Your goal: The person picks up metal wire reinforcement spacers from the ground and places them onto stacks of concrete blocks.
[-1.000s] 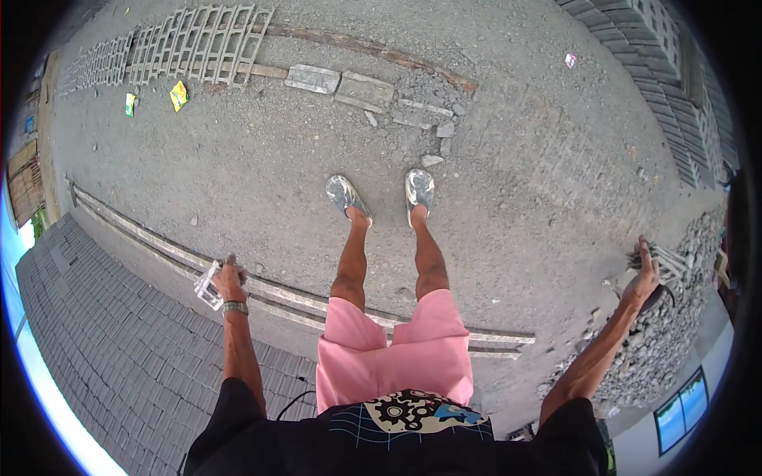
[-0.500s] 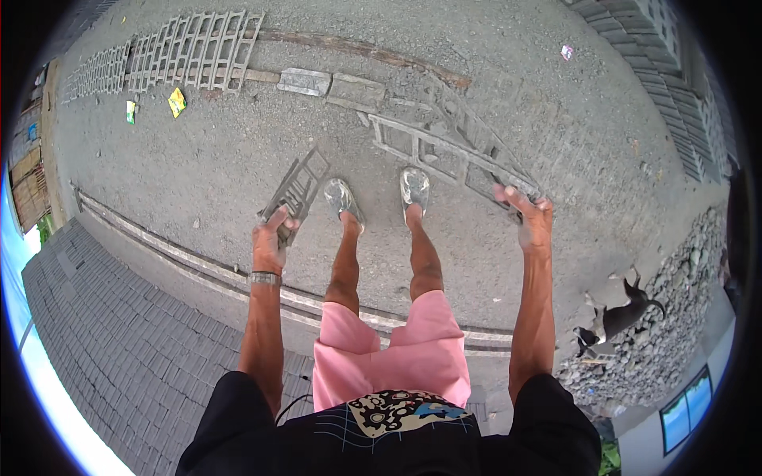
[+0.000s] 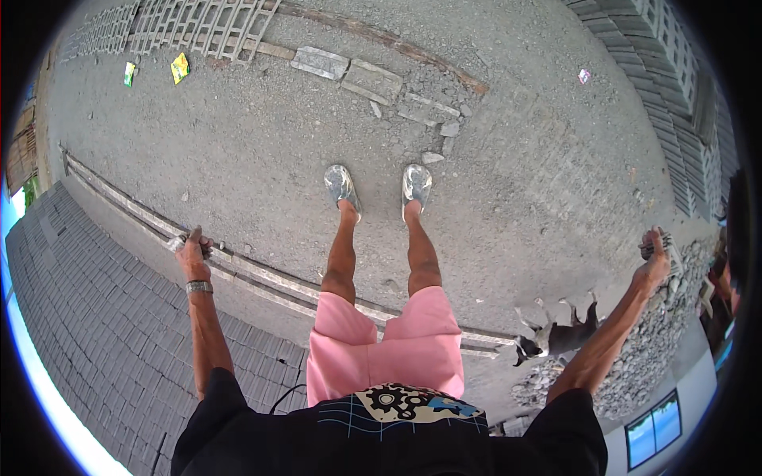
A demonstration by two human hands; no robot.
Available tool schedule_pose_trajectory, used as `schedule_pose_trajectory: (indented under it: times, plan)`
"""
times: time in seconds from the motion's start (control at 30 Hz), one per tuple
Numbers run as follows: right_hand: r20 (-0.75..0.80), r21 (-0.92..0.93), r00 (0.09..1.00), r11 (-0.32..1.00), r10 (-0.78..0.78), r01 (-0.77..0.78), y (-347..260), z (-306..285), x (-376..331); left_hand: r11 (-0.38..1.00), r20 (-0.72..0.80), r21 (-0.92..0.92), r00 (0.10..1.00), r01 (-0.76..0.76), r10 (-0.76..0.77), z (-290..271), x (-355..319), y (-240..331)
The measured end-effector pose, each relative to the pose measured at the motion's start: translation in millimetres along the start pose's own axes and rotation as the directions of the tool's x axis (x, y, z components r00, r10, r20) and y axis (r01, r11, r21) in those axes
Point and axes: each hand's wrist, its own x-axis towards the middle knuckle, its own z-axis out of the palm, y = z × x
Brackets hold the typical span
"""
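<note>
My arms are spread wide to either side of my legs. At the left, above the double rail, my left hand (image 3: pixel 193 252) is closed round a grey concrete hollow block (image 3: pixel 175 243), only a small edge of which shows. Far out on the right, my right hand (image 3: pixel 652 266) grips another grey hollow block (image 3: pixel 674 255), seen end-on against the rubble and mostly hidden by the fingers. My feet in grey-and-white shoes (image 3: pixel 340 184) stand apart on the gravelly ground between the hands.
Rows of grey hollow blocks (image 3: pixel 202 28) stand at the far left. Loose blocks (image 3: pixel 373 82) and broken pieces lie ahead beside a wooden plank (image 3: pixel 389 46). A black-and-white dog (image 3: pixel 565 337) is near my right arm, by a rubble heap (image 3: pixel 619 373). Stacked blocks (image 3: pixel 103 293) fill the lower left.
Both hands have swung outward, left hand to the left and right hand to the right, carrying the blocks away from in front of my feet. The dog now appears further left.
</note>
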Motion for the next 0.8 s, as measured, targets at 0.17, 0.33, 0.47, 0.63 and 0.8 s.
schedule_pose_trajectory:
  times: [0.17, 0.33, 0.47, 0.63, 0.8]
  plan:
    - [0.226, -0.142, 0.969, 0.988, 0.098, -0.067, 14.6, 174.2, -160.4, 0.984, 0.28, -0.084, 0.952, 0.157, -0.128, 213.1, -112.9, 11.2]
    - [0.878, -0.049, 0.467, 0.991, 0.103, -0.127, 37.2, 253.6, -308.2, 0.796, 0.821, -0.312, 0.569, 0.519, -0.049, 312.4, -214.0, 57.1]
    - [0.798, -0.059, 0.492, 0.858, 0.348, -0.511, 20.0, 186.9, -225.5, 0.91, 0.683, -0.21, 0.719, 0.359, -0.126, 227.2, -151.0, 23.1]
    - [0.542, 0.057, 0.72, 0.835, 0.434, -0.547, 42.8, 83.5, -130.0, 0.943, 0.351, -0.191, 0.916, 0.274, -0.195, 54.1, -60.4, -16.5]
    - [0.289, -0.207, 0.903, 0.942, 0.318, -0.265, 6.8, -38.9, -51.4, 0.97, 0.109, -0.205, 0.988, 0.133, -0.113, -73.0, -17.8, -18.6]
